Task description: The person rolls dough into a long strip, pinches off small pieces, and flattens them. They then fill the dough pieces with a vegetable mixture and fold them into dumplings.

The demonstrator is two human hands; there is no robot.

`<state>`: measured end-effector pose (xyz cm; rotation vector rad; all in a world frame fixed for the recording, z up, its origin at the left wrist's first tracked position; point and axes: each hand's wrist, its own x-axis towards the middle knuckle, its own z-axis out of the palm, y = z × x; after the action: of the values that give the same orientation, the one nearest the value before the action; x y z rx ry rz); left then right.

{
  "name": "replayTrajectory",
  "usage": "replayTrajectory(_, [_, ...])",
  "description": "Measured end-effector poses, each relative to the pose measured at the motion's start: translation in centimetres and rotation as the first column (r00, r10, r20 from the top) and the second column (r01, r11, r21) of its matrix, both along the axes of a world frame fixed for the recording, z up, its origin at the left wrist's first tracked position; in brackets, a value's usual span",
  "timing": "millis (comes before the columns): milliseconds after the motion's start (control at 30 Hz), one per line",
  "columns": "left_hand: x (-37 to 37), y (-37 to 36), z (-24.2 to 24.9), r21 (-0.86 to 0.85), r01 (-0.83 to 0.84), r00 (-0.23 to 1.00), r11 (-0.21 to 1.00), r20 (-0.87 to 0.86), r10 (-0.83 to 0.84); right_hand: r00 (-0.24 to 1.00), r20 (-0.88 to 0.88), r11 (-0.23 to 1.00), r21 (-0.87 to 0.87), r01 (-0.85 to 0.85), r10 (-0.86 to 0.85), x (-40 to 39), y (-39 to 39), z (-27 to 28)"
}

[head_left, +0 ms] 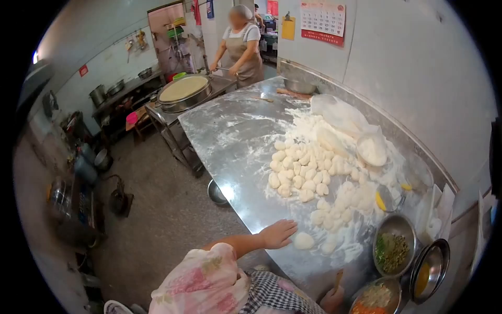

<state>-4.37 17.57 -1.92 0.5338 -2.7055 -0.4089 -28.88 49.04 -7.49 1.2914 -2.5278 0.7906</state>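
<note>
My left hand [278, 234] lies at the table's near edge, palm down with its fingers stretched out and nothing gripped. Just to the right of its fingertips is a flattened round of dough [304, 240]. At the bottom, my right hand [332, 300] is closed around a thin wooden stick [339, 277] that points up; the stick's lower part is hidden. Farther up the table, many dough pieces [298, 170] lie close together in loose flour. More floured dough pieces [340, 206] sit to their right.
Bowls of green filling [391, 251] and orange-and-pale filling [377, 298] stand at right, beside stacked metal bowls [431, 269]. A yellow-edged scraper [384, 199] rests on the steel table [219, 131]. Beyond it, a person in an apron [243, 47] stands by a large round pan [184, 91].
</note>
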Motion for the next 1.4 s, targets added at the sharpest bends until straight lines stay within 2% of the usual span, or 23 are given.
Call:
replayTrajectory(200, [0.1,0.2,0.5,-0.006,-0.004,1.0,1.0,-0.009,0.004,0.988,-0.143,0.998,0.013,0.067,-0.065,-0.1,0.1,-2.0])
replayTrajectory(533, [0.3,0.4,0.6,-0.02,-0.002,1.0,1.0,-0.021,0.002,0.953,-0.281,0.991,0.033,0.128,-0.114,-0.4,0.2,-3.6])
replayTrajectory(633, [0.4,0.3,0.3,-0.024,0.011,0.999,1.0,-0.03,-0.012,0.936,-0.334,0.986,0.08,0.144,-0.11,-0.1,0.3,-3.4])
replayTrajectory(667, [0.3,0.3,0.3,-0.027,0.011,0.999,1.0,-0.033,-0.012,0.952,-0.299,0.98,0.16,0.121,-0.068,-0.2,0.5,-3.0])
replayTrajectory(767, [0.4,0.3,0.3,-0.025,0.007,0.999,1.0,-0.042,-0.008,0.888,-0.418,0.976,-0.176,0.126,-0.19,-1.6,-0.2,-7.0])
replayTrajectory(867, [0.5,0.4,0.3,-0.011,-0.001,0.999,1.0,-0.042,0.0,0.867,-0.451,0.973,-0.182,0.144,-0.212,-1.4,-0.2,-7.2])
replayTrajectory(900, [0.3,0.2,0.1,-0.013,-0.005,0.999,1.0,-0.034,0.005,0.937,-0.309,0.985,-0.103,0.138,-0.163,-1.0,-0.3,-5.5])
replayTrajectory(933, [0.3,0.2,0.0,-0.015,-0.01,1.0,1.0,-0.026,0.01,0.98,-0.156,0.993,-0.025,0.118,-0.121,0.4,-0.6,-1.2])
replayTrajectory(967, [0.3,0.2,0.1,-0.008,-0.007,1.0,1.0,-0.021,0.006,0.996,0.004,0.995,0.049,0.084,-0.084,1.0,-0.8,1.1])
replayTrajectory(1067, [0.2,0.1,0.2,0.005,-0.002,1.0,1.0,-0.006,0.002,0.994,-0.023,0.982,0.16,-0.103,0.108,-4.6,0.8,-5.7])
replayTrajectory(1100, [0.2,0.1,-0.2,0.004,-0.002,1.0,1.0,0.002,0.002,0.983,0.163,0.997,0.003,-0.083,0.081,-4.6,0.3,-5.4])
replayTrajectory(1167, [0.3,0.0,-0.3,0.011,-0.006,1.0,1.0,0.023,0.005,0.85,0.515,0.958,-0.285,0.043,0.115,-4.5,-0.6,-4.4])
replayTrajectory(1233, [0.3,0.2,0.3,0.032,-0.011,0.999,0.999,0.049,0.009,0.591,0.765,0.842,-0.476,0.253,0.255,-3.7,-1.6,-1.8])
replayTrajectory(1267, [0.4,0.3,0.6,0.044,-0.007,1.0,0.999,0.024,0.005,0.431,0.83,0.767,-0.521,0.375,0.354,-3.4,-2.1,-0.9])
replayTrajectory(1400, [0.3,0.2,-0.2,0.031,0.01,0.999,0.999,-0.031,-0.009,0.62,0.759,0.904,-0.386,0.186,0.197,-3.6,-3.1,2.0])
